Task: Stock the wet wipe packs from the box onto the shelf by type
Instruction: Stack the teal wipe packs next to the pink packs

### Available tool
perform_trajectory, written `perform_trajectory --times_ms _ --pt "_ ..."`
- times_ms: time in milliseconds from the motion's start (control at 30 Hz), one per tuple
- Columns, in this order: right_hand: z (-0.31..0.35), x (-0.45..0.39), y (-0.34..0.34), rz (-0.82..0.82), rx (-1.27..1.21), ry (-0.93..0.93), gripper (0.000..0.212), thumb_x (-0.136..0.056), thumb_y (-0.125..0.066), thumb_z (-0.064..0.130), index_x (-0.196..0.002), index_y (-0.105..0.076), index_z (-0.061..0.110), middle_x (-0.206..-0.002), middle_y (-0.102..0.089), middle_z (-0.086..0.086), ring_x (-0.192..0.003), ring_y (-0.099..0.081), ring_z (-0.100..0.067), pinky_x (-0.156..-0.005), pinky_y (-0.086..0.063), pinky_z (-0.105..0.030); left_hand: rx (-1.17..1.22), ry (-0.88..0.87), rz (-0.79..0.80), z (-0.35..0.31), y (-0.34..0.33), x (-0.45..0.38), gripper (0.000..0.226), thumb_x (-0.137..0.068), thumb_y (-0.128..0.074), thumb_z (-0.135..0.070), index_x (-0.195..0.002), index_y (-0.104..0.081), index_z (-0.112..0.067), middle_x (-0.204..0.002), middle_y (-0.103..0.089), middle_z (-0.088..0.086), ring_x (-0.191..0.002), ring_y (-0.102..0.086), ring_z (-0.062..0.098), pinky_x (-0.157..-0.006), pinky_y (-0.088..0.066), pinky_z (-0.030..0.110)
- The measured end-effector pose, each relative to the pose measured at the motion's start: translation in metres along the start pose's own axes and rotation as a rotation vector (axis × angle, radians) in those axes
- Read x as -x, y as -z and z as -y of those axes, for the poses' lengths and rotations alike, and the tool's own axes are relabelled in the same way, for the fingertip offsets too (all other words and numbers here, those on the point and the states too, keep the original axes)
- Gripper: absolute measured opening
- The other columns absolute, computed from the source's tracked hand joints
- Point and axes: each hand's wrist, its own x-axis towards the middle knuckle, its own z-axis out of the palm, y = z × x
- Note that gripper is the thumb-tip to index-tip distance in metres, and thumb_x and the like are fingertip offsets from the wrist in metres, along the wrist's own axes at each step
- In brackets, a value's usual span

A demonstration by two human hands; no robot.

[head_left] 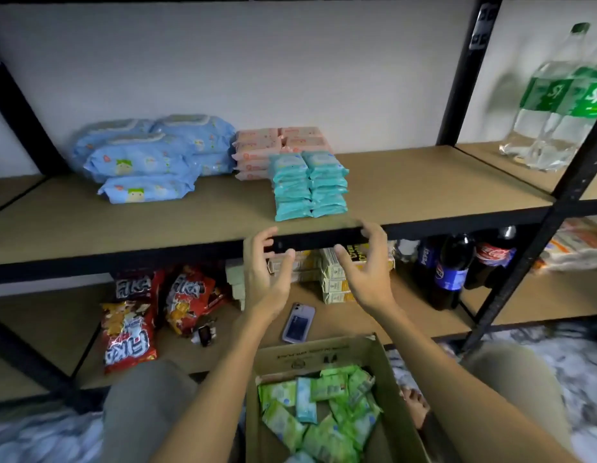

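**Both hands empty in front of the shelf edge**

The teal wet wipe packs [310,185] stand in two neat stacks near the front of the shelf [424,182]. Just behind them sit the pink packs [273,148], and to the left the large blue packs [150,155] are piled in a loose heap. Down in the near foreground, the cardboard box [324,355] holds a jumble of green packs [327,409], with what looks like one pale blue pack among them, though the blur makes that hard to confirm.

The left hand [265,272] and right hand [365,269] are raised side by side just below the shelf's black front rail, fingers spread and loosely bent, holding nothing.

On the lower shelf lie red snack bags [130,329] at left, a phone [299,324] near the middle, small yellow cartons [334,282] behind the hands, and dark soda bottles [454,265] at right. Clear green-labelled bottles [554,101] stand far right on the upper level.
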Motion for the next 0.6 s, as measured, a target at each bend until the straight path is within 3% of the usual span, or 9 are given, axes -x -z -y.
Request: perform_trajectory --times_ms 100,233,400,533,600 --pt "-0.019 0.029 -0.004 0.016 0.011 -0.030 0.065 -0.092 -0.060 0.055 -0.146 -0.039 0.026 -0.145 -0.039 0.009 -0.135 -0.041 -0.011 -0.108 -0.042 -0.048 -0.005 0.029 0.029 0.015 -0.001 0.032 0.037 -0.096 -0.058 -0.030 -0.132 -0.054 -0.024 -0.129 -0.051 -0.012 -0.121 -0.053 0.012 -0.101 -0.048 0.034" --pt "-0.044 0.064 -0.010 0.114 -0.045 -0.163 0.069 -0.090 -0.063 0.056 -0.148 -0.039 0.027 -0.146 -0.043 0.010 -0.131 -0.045 -0.003 -0.105 -0.047 -0.041 -0.019 0.166 0.084 0.041 -0.003 0.070 0.037 -0.098 -0.055 -0.037 -0.134 -0.054 -0.031 -0.134 -0.054 -0.015 -0.122 -0.053 0.007 -0.103 -0.045 0.031" --pt "-0.071 0.096 -0.019 0.240 -0.096 -0.328 0.069 -0.091 -0.065 0.050 -0.150 -0.036 0.030 -0.147 -0.045 0.004 -0.131 -0.048 -0.010 -0.104 -0.044 -0.033 -0.023 0.376 0.159 0.076 -0.006 0.108 0.035 -0.098 -0.053 -0.047 -0.132 -0.051 -0.045 -0.136 -0.054 -0.014 -0.121 -0.052 0.003 -0.100 -0.043 0.028" --pt "-0.099 0.122 -0.029 0.340 -0.109 -0.494 0.063 -0.094 -0.066 0.039 -0.149 -0.038 0.028 -0.135 -0.050 0.001 -0.123 -0.053 -0.012 -0.104 -0.046 -0.035 0.021 0.535 0.170 0.101 -0.011 0.142 0.028 -0.102 -0.055 -0.032 -0.128 -0.054 -0.043 -0.125 -0.056 -0.021 -0.115 -0.053 -0.003 -0.091 -0.041 0.011" --pt "-0.114 0.136 -0.036 0.382 -0.107 -0.581 0.064 -0.093 -0.067 0.037 -0.150 -0.039 0.026 -0.131 -0.051 0.001 -0.121 -0.055 -0.015 -0.103 -0.047 -0.036 0.024 0.613 0.161 0.117 -0.015 0.161 0.027 -0.102 -0.057 -0.027 -0.122 -0.055 -0.046 -0.120 -0.056 -0.023 -0.113 -0.054 0.000 -0.089 -0.041 0.010"
